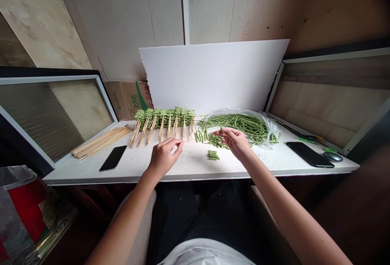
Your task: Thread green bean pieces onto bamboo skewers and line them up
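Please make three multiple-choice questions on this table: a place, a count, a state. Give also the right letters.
1. Where is the plastic bag of long green beans?
A) right of the skewered beans
B) on the floor
C) in the cardboard box

2. How many phones lie on the table?
A) one
B) two
C) three

3. How are the skewered beans?
A) whole
B) cut short
C) brown

1 A: it lies right of them.
2 B: one phone left, one phone right.
3 B: short pieces line the skewers.
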Demonstrator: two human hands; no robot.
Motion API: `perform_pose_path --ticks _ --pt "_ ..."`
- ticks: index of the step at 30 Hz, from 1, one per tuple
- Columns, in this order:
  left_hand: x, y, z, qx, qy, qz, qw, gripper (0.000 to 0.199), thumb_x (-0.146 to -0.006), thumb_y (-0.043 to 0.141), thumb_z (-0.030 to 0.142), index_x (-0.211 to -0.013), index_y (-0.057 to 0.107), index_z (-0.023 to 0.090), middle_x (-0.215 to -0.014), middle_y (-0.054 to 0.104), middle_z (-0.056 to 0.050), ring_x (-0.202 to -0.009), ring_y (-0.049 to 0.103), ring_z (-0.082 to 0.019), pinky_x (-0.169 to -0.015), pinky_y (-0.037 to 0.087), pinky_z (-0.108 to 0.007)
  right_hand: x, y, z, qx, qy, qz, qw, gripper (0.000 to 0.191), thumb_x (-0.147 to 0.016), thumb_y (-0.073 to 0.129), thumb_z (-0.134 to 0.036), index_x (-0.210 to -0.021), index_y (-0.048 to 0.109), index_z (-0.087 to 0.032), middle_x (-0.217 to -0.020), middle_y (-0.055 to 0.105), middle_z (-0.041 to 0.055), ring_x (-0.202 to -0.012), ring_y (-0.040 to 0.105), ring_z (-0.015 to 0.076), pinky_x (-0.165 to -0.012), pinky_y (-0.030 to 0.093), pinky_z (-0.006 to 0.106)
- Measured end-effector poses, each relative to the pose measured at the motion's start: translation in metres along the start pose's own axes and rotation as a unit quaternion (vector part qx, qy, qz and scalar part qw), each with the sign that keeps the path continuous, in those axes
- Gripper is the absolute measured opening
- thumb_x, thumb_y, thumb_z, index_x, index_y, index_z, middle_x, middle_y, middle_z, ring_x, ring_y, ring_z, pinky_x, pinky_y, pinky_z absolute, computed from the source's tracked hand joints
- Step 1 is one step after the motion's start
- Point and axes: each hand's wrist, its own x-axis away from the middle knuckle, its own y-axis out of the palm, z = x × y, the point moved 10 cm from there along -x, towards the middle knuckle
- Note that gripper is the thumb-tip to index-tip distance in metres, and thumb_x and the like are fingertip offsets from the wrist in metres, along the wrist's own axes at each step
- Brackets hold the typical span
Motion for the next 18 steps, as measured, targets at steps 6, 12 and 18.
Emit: perform_pose_path --ticks 6,12,18 --pt "-0.0005 0.0 0.0037 0.004 0.009 -0.003 1.0 0.014 -0.1 0.06 0.019 -0.099 0.074 0.023 -0.087 0.076 -0.001 -0.075 0.069 -0.015 -0.065 0.047 -0.025 -0.0005 0.0004 0.0028 -0.016 0.003 0.004 1.0 0.033 -0.069 0.094 -0.047 -0.083 0.079 -0.021 -0.086 0.082 0.0078 -0.089 0.079 0.0237 -0.057 0.055 0.025" --pt "-0.0008 0.0012 0.004 0.012 0.003 -0.017 1.0 0.016 -0.101 0.058 0.021 -0.099 0.075 0.023 -0.088 0.076 -0.002 -0.074 0.069 -0.015 -0.064 0.048 -0.026 0.0007 0.0031 0.0012 -0.037 -0.006 -0.004 0.999 0.031 -0.071 0.092 -0.046 -0.083 0.078 -0.021 -0.087 0.082 0.0076 -0.092 0.079 0.0247 -0.06 0.053 0.026" --pt "-0.0014 0.0023 0.0026 0.013 0.003 -0.032 0.999 0.015 -0.1 0.06 0.019 -0.097 0.073 0.023 -0.087 0.076 -0.001 -0.074 0.068 -0.015 -0.066 0.048 -0.025 0.0032 0.0072 -0.004 -0.007 -0.008 -0.024 1.0 0.031 -0.073 0.092 -0.046 -0.085 0.08 -0.02 -0.086 0.081 0.008 -0.087 0.076 0.0215 -0.06 0.053 0.026"
